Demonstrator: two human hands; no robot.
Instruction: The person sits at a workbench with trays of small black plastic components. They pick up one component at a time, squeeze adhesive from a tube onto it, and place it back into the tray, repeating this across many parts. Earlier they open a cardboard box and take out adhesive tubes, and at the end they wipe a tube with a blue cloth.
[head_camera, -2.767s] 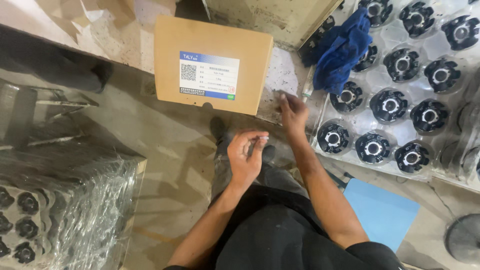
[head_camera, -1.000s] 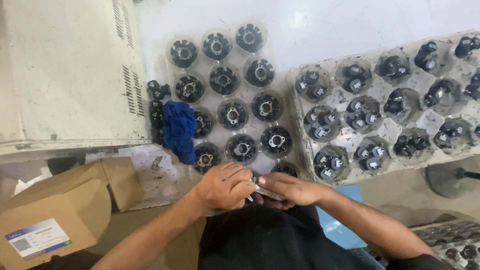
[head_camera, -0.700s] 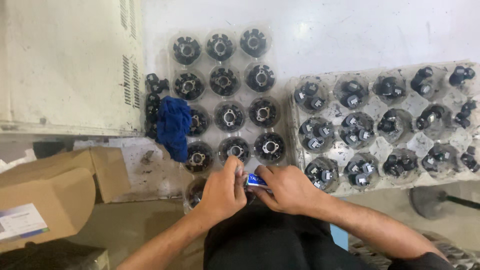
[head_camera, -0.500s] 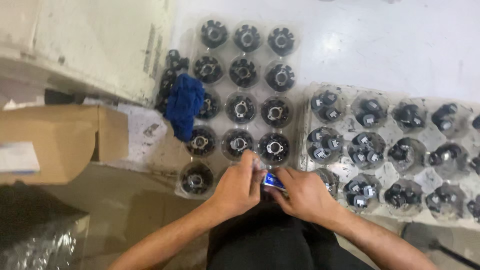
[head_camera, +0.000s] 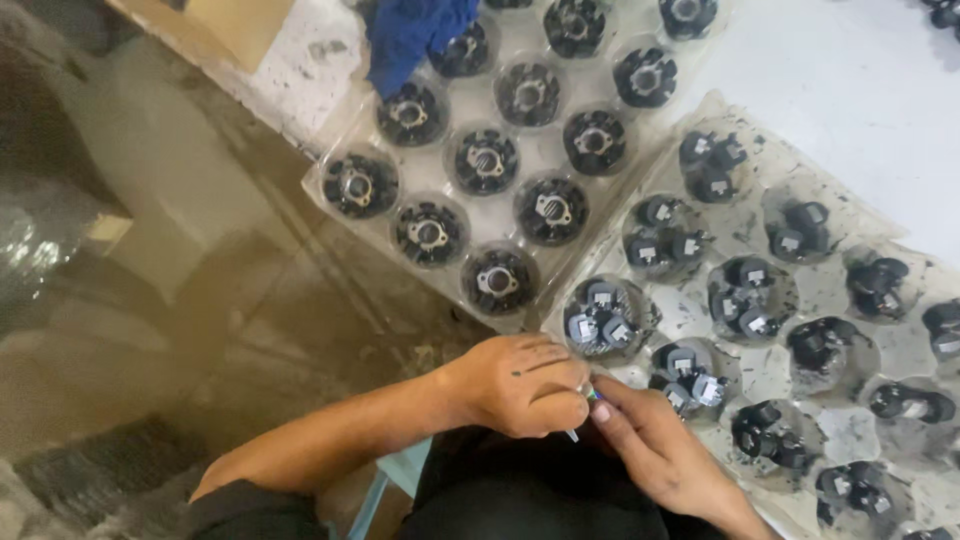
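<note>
My left hand (head_camera: 520, 385) and my right hand (head_camera: 650, 445) meet over my lap, fingertips pinched together on a small tube-like item (head_camera: 585, 408) with a blue and silver tip; most of it is hidden by the fingers. Just beyond the hands lies a clear plastic tray (head_camera: 830, 290) with small black parts in round pockets. To its left a second clear tray (head_camera: 480, 215) holds round black parts with metal centres.
A blue cloth (head_camera: 415, 30) lies on the far end of the left tray. A cardboard box corner (head_camera: 225, 25) sits at the top left. Dirty concrete floor (head_camera: 200, 300) spreads to the left; a white surface (head_camera: 850, 90) lies at the upper right.
The view has swung left and down over the trays. Both hands stayed together on the small item, now lower in the frame near the right tray's near corner.
</note>
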